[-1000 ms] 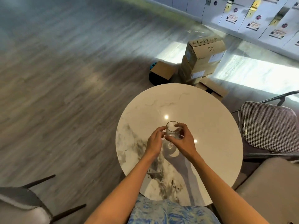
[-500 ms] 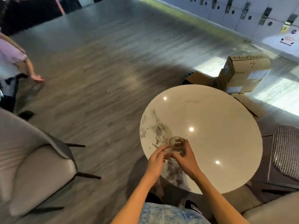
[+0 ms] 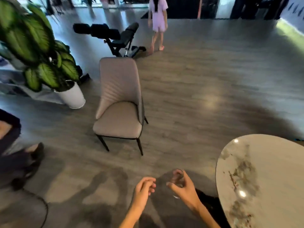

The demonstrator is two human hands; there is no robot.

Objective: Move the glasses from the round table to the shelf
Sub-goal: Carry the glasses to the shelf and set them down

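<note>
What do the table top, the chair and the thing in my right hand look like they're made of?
Table top: looks like polished marble or a marble-look slab, white with grey veining and sharp light glints.
Chair: beige padded upholstery, maybe faux leather, with stitched ribs on the back and thin dark legs, probably metal.
Glass in the right hand: clear and see-through, likely glass, though the picture is blurred.

Grey wood-plank floor (image 3: pixel 205 83) runs the whole room, glossy with soft patches of reflected light. A beige upholstered chair (image 3: pixel 119 104) on thin black legs stands mid-floor, a large-leafed plant (image 3: pixel 32 46) in a white pot (image 3: pixel 72 97) to its left. Black exercise equipment (image 3: pixel 118 38) (blurred) sits behind. A person in lilac (image 3: pixel 158 18) walks beyond it.
</note>
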